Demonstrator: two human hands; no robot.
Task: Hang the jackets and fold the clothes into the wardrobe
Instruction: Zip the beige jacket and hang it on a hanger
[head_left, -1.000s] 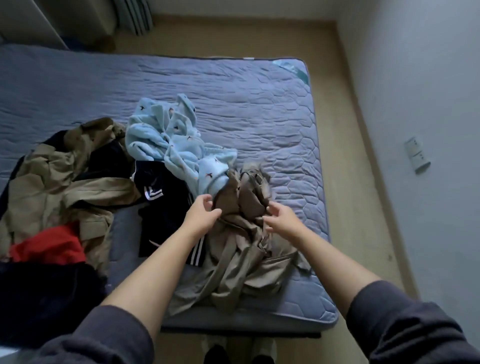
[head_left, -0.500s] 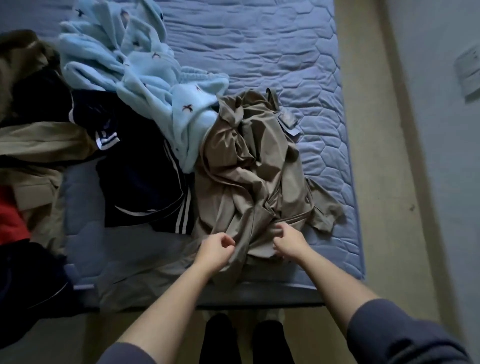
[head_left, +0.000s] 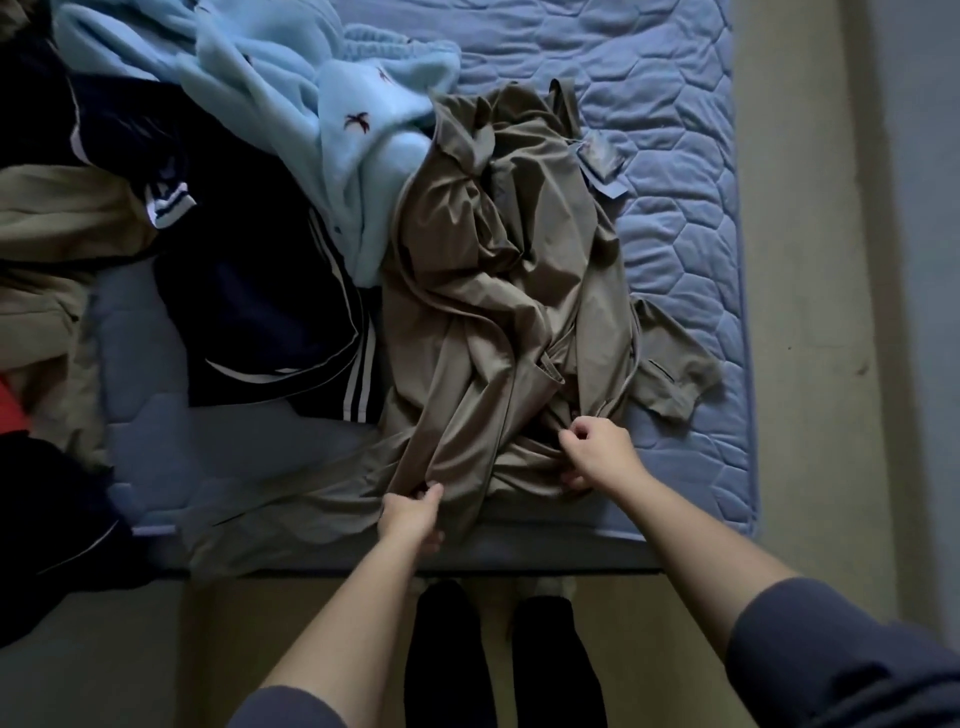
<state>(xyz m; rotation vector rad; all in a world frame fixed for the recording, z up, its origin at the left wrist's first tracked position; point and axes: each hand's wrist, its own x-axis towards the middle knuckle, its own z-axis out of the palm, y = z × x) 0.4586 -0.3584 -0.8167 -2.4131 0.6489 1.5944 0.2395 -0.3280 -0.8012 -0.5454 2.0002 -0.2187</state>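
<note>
A crumpled brown garment (head_left: 488, 291) lies on the blue quilted mattress (head_left: 685, 156), its lower part reaching the near edge. My left hand (head_left: 413, 517) pinches a fold of the brown fabric at that edge. My right hand (head_left: 597, 457) grips the bunched fabric a little further right, fingers curled into it. A light blue fleece piece (head_left: 291, 98) overlaps the brown garment's top left. A dark navy garment with white stripes (head_left: 249, 291) lies to the left of it.
A tan jacket (head_left: 57, 228), a bit of red cloth (head_left: 10, 415) and a black garment (head_left: 47, 530) are heaped at the left. A tag (head_left: 602, 161) sticks out of the brown garment. Beige floor and a wall run along the right; my dark-socked feet (head_left: 498, 660) stand below the bed edge.
My view tilted down and moved closer to the bed. Both hands slid from the brown garment's upper part down to its near edge and took hold of the fabric there.
</note>
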